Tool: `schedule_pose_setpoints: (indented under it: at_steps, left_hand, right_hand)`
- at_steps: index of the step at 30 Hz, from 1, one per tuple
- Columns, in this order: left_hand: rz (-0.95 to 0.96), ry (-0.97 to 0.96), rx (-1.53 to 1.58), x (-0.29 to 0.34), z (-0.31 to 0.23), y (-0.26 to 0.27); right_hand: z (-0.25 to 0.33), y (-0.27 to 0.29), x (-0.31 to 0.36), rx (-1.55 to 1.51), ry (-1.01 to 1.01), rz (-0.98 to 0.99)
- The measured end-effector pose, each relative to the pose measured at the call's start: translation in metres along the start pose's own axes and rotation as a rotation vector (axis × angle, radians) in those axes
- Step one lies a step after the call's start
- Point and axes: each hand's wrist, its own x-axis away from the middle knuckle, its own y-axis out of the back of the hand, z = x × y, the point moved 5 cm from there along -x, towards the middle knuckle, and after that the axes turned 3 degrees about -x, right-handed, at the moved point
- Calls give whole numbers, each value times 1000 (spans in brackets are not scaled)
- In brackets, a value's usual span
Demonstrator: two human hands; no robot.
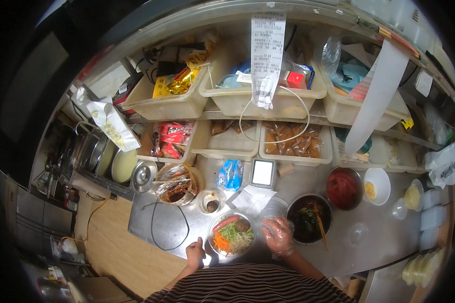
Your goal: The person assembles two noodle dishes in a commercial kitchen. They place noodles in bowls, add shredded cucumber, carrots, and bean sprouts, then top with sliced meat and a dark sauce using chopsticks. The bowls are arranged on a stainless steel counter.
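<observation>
A clear round bowl (pixel 233 254) stands near the table's front edge. It holds shredded green vegetable (pixel 232 236), orange carrot strips (pixel 221 242), a pink sausage (pixel 225 222), a brown round piece (pixel 243 225) and pale shreds. Left of the bowl and apart from it, my left hand (pixel 195 252) is bare, its fingers curled in and the thumb raised. On the bowl's other side is my right hand (pixel 278 236) in a clear plastic glove, fingers bent and somewhat apart with nothing visible in them. Just beyond its fingertips lies a clear round container or lid (pixel 273 207).
A dark pot (pixel 309 197) with greens and chopsticks (pixel 320 226) stands right. Behind it are a red-filled bowl (pixel 344 188) and a white bowl (pixel 377 186). Left are a film-covered tub (pixel 176 184), a small jar (pixel 210 202) and a black cable (pixel 170 248). A receipt (pixel 268 60) hangs above.
</observation>
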Motion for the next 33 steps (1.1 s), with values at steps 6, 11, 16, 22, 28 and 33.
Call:
schedule_pose_setpoints:
  at_steps: [6, 11, 16, 22, 28, 33]
  left_hand:
    - [16, 22, 38, -6, 5, -1]
    - [28, 23, 22, -7, 8, -3]
    - [49, 10, -4, -8, 11, -2]
    - [15, 45, 27, -6, 8, 0]
    - [81, -4, -55, -10, -2, -7]
    - [355, 44, 151, 15, -7, -23]
  right_hand:
    - [1, -3, -2, -32, -12, -19]
    - [0, -3, -3, -57, -6, -51]
    - [3, 0, -4, -74, 1, -63]
    - [4, 0, -5, -123, -13, -44]
    - [-41, -10, 33, -467, -278, -55]
    - [-32, 11, 78, -139, -645, 289]
